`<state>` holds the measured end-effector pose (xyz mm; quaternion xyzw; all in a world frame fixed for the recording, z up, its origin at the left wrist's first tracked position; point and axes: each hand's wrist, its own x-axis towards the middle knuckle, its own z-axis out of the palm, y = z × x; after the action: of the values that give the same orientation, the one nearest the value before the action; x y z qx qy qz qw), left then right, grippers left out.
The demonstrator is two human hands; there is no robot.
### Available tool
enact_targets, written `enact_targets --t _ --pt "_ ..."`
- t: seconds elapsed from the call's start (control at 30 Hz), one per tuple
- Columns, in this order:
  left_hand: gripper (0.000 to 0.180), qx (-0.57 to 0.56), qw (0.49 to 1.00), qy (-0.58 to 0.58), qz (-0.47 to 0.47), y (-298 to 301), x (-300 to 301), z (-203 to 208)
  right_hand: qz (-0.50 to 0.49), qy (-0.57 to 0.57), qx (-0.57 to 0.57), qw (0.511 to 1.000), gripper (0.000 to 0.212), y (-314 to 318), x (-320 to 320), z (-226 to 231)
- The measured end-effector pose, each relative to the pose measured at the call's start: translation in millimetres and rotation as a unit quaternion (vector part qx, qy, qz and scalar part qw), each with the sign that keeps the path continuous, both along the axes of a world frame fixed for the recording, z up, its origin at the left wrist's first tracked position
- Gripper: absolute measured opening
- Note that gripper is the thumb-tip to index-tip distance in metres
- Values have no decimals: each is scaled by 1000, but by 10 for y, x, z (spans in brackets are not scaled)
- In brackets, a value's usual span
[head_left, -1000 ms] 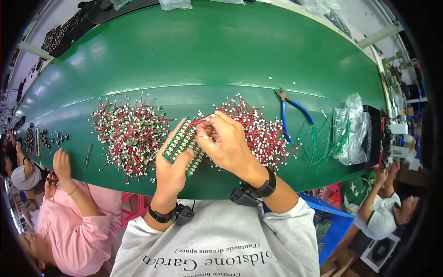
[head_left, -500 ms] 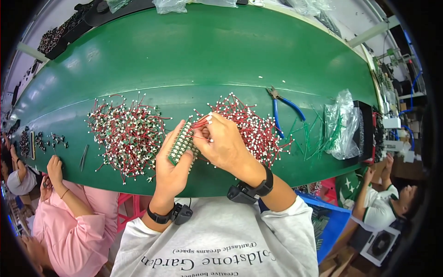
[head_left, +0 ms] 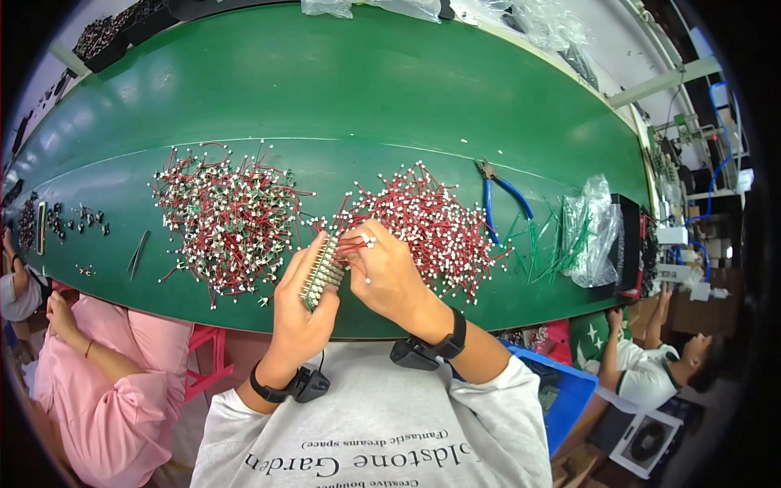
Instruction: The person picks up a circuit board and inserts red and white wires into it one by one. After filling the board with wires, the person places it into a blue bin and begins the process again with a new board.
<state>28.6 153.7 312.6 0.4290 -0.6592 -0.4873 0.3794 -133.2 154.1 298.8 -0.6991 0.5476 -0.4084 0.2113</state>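
Observation:
My left hand [head_left: 299, 313] grips a narrow green circuit board panel [head_left: 324, 275] by its long sides, thumb on the near right edge. Rows of small pale metal parts cover the panel, which stands tilted on edge. Right beside it, my right hand [head_left: 392, 272] is closed on a few red wires [head_left: 351, 245] with white plug ends; its fingertips are partly hidden. To the left lies a heap of red wires with white connectors and small green boards [head_left: 224, 224]. Behind my right hand spreads a pile of red wires with white plugs [head_left: 443, 232].
Blue-handled cutting pliers [head_left: 508, 195] lie right of the wire pile, near loose green wires [head_left: 541, 248]. A clear plastic bag [head_left: 592, 236] rests against a black tray [head_left: 628, 236]. Tweezers [head_left: 138, 254] lie at left. A person in pink [head_left: 114, 382] sits left; another person [head_left: 651, 358] sits right.
The panel has turned more onto its edge in my left hand. My right hand, still with red wires, has shifted slightly. The pink-sleeved person's hand has drawn back from the table. The view has shifted.

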Motion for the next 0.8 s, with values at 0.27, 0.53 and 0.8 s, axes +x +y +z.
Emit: enact_targets --t 0.27,0.53,0.8 --pt "62 157 953 214 148 -32 488 -2 -121 94 -32 988 11 -587 -331 -172" --pt "63 160 941 256 156 -7 632 -23 -106 178 -90 974 6 -735 -308 -463" --pt "62 228 896 359 129 -96 493 -39 -104 -167 53 979 11 -649 -381 -115"
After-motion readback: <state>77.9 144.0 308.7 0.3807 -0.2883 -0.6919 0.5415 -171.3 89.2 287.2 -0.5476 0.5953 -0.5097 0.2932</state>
